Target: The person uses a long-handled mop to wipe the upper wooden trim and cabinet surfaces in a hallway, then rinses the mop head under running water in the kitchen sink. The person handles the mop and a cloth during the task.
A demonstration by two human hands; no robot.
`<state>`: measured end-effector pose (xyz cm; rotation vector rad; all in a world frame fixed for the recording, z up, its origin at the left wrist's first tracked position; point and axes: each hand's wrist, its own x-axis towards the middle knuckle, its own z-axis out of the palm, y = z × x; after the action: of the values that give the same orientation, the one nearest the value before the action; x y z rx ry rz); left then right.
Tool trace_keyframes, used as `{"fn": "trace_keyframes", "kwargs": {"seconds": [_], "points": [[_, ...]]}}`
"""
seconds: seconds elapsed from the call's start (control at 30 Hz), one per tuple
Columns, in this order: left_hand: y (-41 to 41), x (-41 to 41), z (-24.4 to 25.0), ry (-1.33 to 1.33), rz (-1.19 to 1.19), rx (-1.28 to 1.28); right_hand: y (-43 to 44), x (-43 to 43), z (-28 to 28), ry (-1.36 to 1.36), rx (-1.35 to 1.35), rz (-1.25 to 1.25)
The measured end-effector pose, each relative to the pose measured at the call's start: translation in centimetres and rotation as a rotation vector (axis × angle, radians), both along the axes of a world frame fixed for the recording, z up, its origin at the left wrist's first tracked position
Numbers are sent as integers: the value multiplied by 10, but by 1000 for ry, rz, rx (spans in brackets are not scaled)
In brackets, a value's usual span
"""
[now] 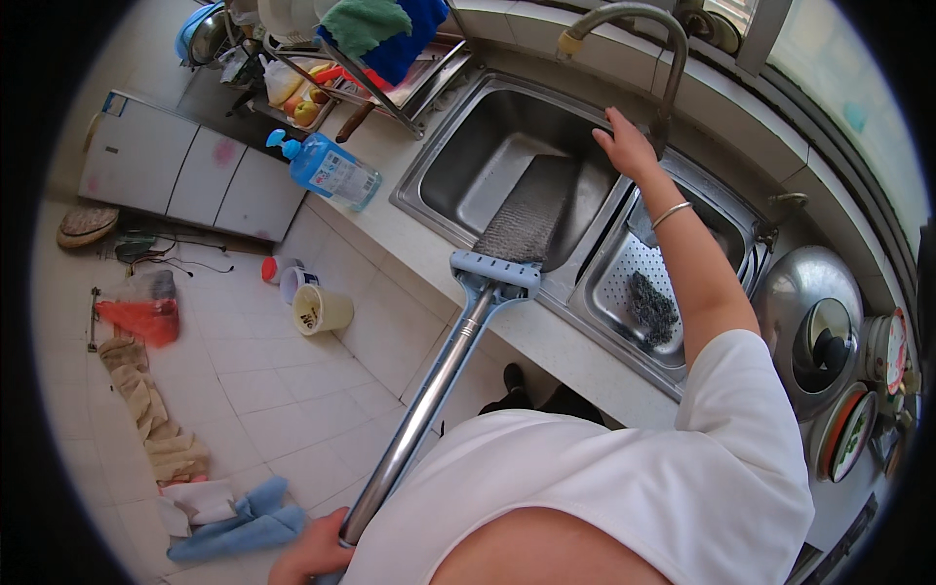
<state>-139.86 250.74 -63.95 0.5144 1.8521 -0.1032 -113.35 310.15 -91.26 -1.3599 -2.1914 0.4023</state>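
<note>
My left hand (314, 548) is closed around the metal handle (428, 398) of a mop at the lower left. Its pale blue plastic head (495, 273) lies over the front rim of the steel sink (409, 191). From there a grey, ribbed mop pad (528, 212) hangs into the left basin. My right hand (627, 150) is raised beside the base of the curved faucet (676, 69), fingers stretched out and nothing visibly held. Whether it touches the faucet is hard to tell. No water stream shows at the spout.
A blue pump bottle (340, 175) stands on the counter left of the sink. Dark mesh scrubber (651, 308) lies in the right basin's perforated tray (621, 274). A big metal lid (808, 329) is at right. Buckets (322, 309) and cloths (238, 515) lie on the tiled floor.
</note>
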Motion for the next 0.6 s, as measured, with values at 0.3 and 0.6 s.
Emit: {"fn": "trace_keyframes", "kwargs": {"seconds": [0.3, 0.6], "points": [[97, 12, 104, 835, -652, 120, -69, -7, -31, 301, -190, 116], [169, 11, 196, 1023, -935, 264, -84, -48, -11, 341, -525, 532]]}}
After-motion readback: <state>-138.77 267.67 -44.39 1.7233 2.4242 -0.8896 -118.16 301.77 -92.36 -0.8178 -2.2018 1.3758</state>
